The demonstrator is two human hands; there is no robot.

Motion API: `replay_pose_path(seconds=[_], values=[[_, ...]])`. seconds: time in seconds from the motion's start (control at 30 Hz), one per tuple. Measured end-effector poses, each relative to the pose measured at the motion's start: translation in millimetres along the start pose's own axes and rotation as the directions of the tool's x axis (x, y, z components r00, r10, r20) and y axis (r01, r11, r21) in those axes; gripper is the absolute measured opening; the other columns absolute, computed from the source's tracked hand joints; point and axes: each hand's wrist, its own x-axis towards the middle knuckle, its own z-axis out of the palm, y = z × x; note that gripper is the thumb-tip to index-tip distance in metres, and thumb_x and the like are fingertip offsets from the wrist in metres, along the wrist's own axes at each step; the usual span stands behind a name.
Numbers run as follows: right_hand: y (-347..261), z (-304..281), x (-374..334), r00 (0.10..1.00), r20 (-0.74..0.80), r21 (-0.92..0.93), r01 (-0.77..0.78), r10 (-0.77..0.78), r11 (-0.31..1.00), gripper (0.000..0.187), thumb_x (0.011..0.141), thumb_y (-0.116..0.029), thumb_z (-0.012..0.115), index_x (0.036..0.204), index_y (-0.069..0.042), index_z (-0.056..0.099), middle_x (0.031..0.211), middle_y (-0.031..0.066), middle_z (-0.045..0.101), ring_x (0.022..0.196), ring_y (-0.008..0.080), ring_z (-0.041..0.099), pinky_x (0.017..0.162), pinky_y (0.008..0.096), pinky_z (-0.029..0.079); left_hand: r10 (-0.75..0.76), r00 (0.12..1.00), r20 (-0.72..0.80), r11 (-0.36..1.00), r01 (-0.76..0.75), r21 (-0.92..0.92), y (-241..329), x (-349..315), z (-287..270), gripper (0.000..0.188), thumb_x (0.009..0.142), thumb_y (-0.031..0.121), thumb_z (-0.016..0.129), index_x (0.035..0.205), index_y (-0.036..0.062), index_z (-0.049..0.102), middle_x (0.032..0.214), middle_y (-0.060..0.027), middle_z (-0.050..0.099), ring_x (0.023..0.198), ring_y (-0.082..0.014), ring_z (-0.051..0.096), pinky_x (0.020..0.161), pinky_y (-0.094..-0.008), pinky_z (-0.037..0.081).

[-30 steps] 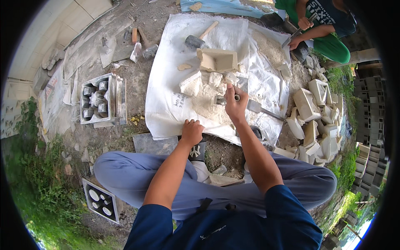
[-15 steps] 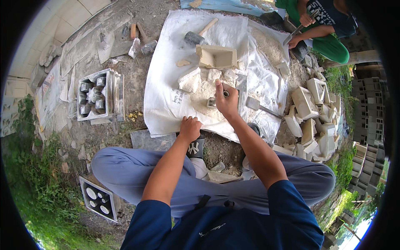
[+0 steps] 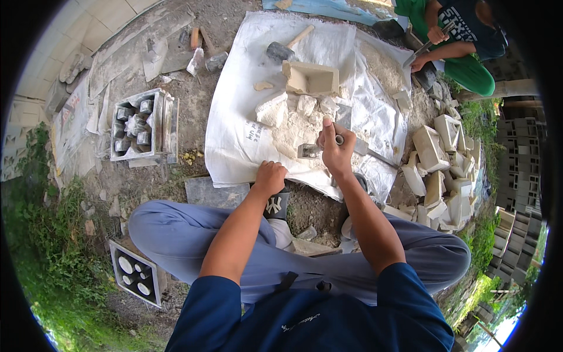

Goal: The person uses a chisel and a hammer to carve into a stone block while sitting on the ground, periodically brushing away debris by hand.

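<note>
My right hand (image 3: 340,154) is wrapped round the upright handle of a hammer (image 3: 309,151), whose round end shows at the top of my fist. The grey metal head is low over pale crumbled rubble on a white woven sheet (image 3: 231,155). My left hand (image 3: 271,177), fingers curled, rests at the sheet's near edge above my shoe; what they close on, if anything, is hidden. Beyond the hammer are broken pale chunks (image 3: 271,110) and a hollow block (image 3: 314,80) with a rough left edge. A flat-bladed metal tool (image 3: 375,154) lies right of my right hand.
A mallet (image 3: 280,51) lies at the sheet's far side. Left is a metal block mould (image 3: 138,130); a panel with round holes (image 3: 135,274) lies nearer. Broken blocks (image 3: 443,170) are heaped right. At the far right, another person's hands (image 3: 437,36) hold a long tool.
My right hand and the hammer have moved slightly right and nearer to me. My left hand stays at the sheet's edge, and the whole view has shifted a little.
</note>
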Motion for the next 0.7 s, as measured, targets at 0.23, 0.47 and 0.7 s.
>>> replay_pose_path(seconds=[0.23,0.47,0.7], values=[[51,18,-30,0.996,0.024,-0.060,0.082,-0.081,0.995,0.049,0.104,-0.024,0.055,0.062,-0.001,0.045,0.052,-0.0010,0.039,0.052,0.0067,0.032,0.046,0.0312,0.026,-0.003,0.999,0.033,0.997,0.001,0.071,8,12,-4,0.014,0.075,0.007,0.059,0.076,0.0110,0.072,0.088,-0.0123,0.070,0.092,-0.0317,0.066,0.086,-0.0443,0.045],[35,21,-10,0.999,-0.025,-0.005,-0.024,0.024,1.000,0.054,0.104,-0.031,0.056,0.059,-0.005,0.046,0.054,-0.0049,0.040,0.051,0.0039,0.034,0.046,0.0259,0.027,-0.015,1.000,0.005,1.000,0.014,0.017,3,-1,0,0.013,0.079,0.011,0.060,0.078,0.0116,0.073,0.091,-0.0111,0.069,0.093,-0.0303,0.064,0.087,-0.0449,0.044],[42,8,-27,0.997,0.034,-0.051,0.075,-0.074,0.996,0.052,0.105,-0.023,0.054,0.058,-0.003,0.044,0.053,-0.0038,0.041,0.051,0.0049,0.034,0.046,0.0275,0.024,-0.042,0.994,0.102,0.999,0.042,0.008,12,2,-6,0.028,0.079,0.005,0.057,0.092,0.0163,0.079,0.092,-0.0104,0.068,0.096,-0.0303,0.064,0.091,-0.0462,0.044]])
